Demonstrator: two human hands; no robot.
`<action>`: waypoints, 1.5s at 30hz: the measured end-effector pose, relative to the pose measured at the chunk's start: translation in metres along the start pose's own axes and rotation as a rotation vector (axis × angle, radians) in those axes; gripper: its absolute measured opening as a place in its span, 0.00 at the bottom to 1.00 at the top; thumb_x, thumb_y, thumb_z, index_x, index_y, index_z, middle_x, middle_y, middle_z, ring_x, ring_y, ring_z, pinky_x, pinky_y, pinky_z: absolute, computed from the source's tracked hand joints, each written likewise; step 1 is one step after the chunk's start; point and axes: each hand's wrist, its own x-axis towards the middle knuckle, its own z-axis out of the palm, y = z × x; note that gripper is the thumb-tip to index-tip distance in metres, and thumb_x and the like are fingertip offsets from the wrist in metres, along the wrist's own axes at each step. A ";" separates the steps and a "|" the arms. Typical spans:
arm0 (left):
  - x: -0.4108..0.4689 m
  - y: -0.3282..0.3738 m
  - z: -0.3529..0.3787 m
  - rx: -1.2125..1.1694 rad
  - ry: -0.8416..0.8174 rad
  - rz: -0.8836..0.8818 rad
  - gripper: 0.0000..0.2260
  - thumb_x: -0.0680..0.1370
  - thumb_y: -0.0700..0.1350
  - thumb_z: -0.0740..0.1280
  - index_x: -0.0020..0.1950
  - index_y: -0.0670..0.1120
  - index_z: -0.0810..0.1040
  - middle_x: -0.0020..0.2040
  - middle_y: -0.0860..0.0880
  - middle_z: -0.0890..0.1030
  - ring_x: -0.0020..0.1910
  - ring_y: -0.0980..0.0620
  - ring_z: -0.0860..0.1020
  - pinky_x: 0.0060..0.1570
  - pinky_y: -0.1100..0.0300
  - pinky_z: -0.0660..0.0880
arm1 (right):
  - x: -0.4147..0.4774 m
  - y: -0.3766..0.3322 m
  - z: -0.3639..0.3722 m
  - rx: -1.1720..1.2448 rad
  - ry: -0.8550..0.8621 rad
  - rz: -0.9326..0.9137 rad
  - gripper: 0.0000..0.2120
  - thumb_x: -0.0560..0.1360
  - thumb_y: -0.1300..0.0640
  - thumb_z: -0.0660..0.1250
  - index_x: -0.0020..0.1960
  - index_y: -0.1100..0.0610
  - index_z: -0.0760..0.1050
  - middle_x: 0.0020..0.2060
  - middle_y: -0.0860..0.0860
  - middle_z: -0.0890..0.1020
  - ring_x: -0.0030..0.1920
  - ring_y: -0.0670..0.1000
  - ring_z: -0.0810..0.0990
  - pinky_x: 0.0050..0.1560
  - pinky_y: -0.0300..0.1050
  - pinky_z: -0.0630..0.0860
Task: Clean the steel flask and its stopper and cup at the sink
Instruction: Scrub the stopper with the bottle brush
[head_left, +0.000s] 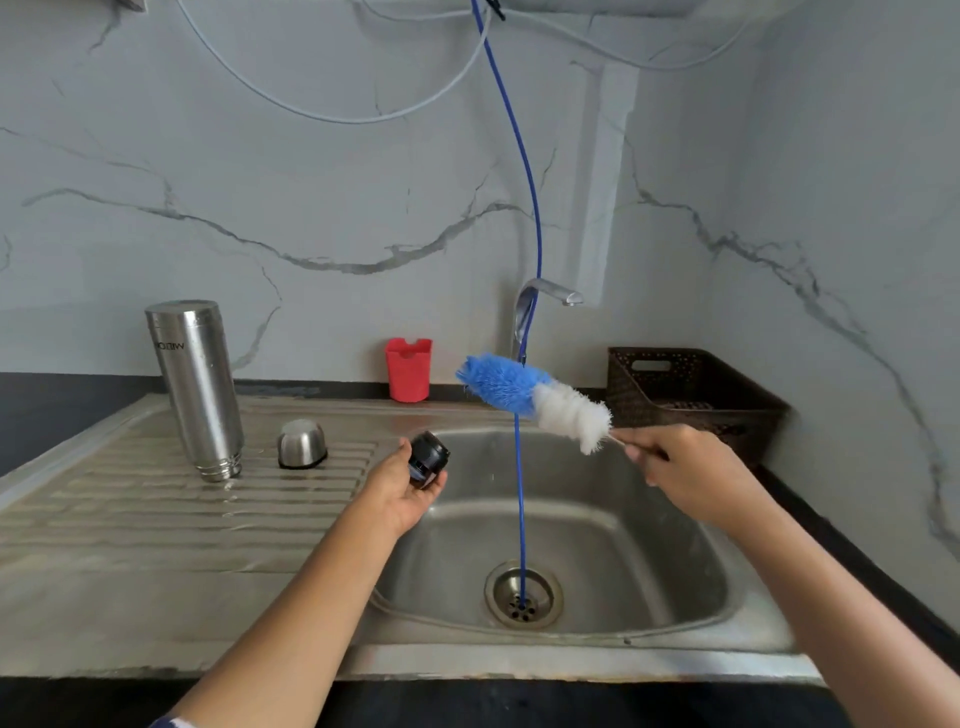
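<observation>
Stopper (428, 460) lies in the left hand (402, 491), fingers curled round it, above the sink (649, 525) edge. Right hand (685, 470) grips the brush (535, 397). Best is to turn the stopper slowly against the brush, well over the sink.

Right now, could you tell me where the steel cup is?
In the head view, the cup sits upside down on the draining board, left of the sink, between the flask and the left hand.

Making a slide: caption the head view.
Left hand holds the black stopper at the sink, right hand a bottle brush; flask and cup stand inverted on the drainboard.
</observation>
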 end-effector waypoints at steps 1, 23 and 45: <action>0.001 -0.002 0.000 0.018 -0.009 -0.009 0.10 0.82 0.46 0.59 0.61 0.43 0.70 0.53 0.40 0.75 0.42 0.45 0.74 0.44 0.54 0.74 | -0.003 0.007 0.002 0.020 0.013 -0.008 0.16 0.80 0.53 0.60 0.65 0.43 0.74 0.32 0.34 0.69 0.42 0.45 0.71 0.44 0.38 0.65; 0.017 -0.008 0.000 0.312 -0.095 0.156 0.07 0.74 0.40 0.71 0.51 0.42 0.79 0.48 0.41 0.82 0.33 0.51 0.84 0.31 0.66 0.79 | -0.026 0.030 0.025 -0.117 -0.031 -0.094 0.17 0.80 0.50 0.59 0.66 0.34 0.68 0.57 0.40 0.81 0.53 0.49 0.79 0.41 0.42 0.68; 0.025 -0.002 0.001 0.405 0.021 0.281 0.07 0.69 0.39 0.75 0.42 0.40 0.79 0.36 0.45 0.83 0.38 0.47 0.81 0.29 0.67 0.77 | -0.034 0.046 0.015 -0.220 -0.065 -0.133 0.22 0.77 0.57 0.61 0.62 0.32 0.71 0.48 0.41 0.83 0.49 0.51 0.81 0.41 0.46 0.71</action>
